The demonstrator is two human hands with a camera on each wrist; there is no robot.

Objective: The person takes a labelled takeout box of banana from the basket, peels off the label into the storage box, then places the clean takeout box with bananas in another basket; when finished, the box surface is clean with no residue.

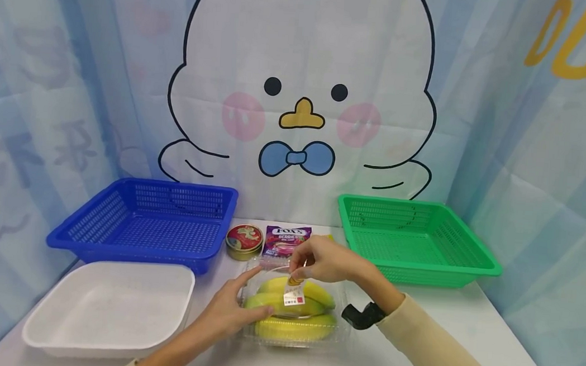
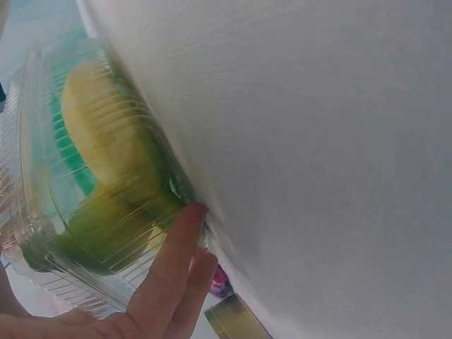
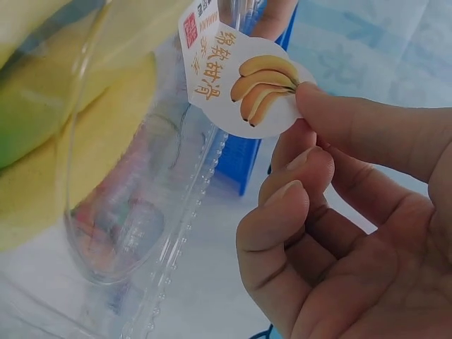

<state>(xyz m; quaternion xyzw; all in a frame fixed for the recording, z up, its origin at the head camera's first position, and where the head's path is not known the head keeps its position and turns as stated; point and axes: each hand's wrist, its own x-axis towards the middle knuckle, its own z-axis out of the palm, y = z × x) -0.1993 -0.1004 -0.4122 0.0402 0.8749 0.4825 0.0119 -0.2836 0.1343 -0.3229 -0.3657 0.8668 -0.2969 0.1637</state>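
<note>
**Two hands at a clear box of bananas**

A clear plastic box holding yellow bananas sits on the white table, near the person and in the middle, between a white tray on the left and bare table on the right.

The left hand lies against the left side of the box with its fingers straight and relaxed, the fingertips pressing on the ribbed plastic wall; it grips nothing. The left wrist view shows the bananas through that wall.

The right hand hovers over the far edge of the box. Its thumb and forefinger pinch a round paper label printed with a picture of bananas; the other fingers are curled in toward the palm. The label's other end touches the clear lid, and I cannot tell how much of it remains stuck. A black band circles the right wrist.

Just beyond the box, on the far side, stand a round red and gold tin and a purple sweet packet, side by side. Further back, a blue basket sits on the left and a green basket on the right, well apart. A cartoon duck cloth hangs behind them.
</note>
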